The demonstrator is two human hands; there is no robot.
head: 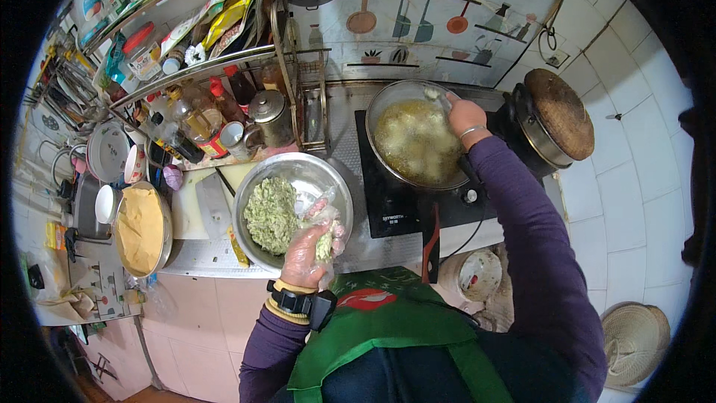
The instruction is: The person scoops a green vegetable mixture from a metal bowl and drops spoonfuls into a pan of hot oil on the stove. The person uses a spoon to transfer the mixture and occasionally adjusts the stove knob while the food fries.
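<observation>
My left hand (313, 249), in a thin clear plastic glove, is closed around a lump of pale green-flecked mixture (324, 247). It is over the right side of a stainless steel bowl (340, 179), where a mound of the same mixture (271, 215) lies. My right hand (468, 115) reaches over the far right rim of a wok (372, 123). Its fingers pinch what looks like a small spoon (446, 102), mostly hidden, with a pale lump (431, 93) near its tip. Bubbling yellow oil (414, 129) with pale pieces fills the wok.
The wok stands on a black induction cooker (391, 218); its handle (430, 246) points towards me. A lidded pot (534, 129) is close on the right. Leftward are a cleaver (212, 207) on a cutting board (187, 207), a paper-lined basin (141, 229) and a bottle-filled rack (196, 75).
</observation>
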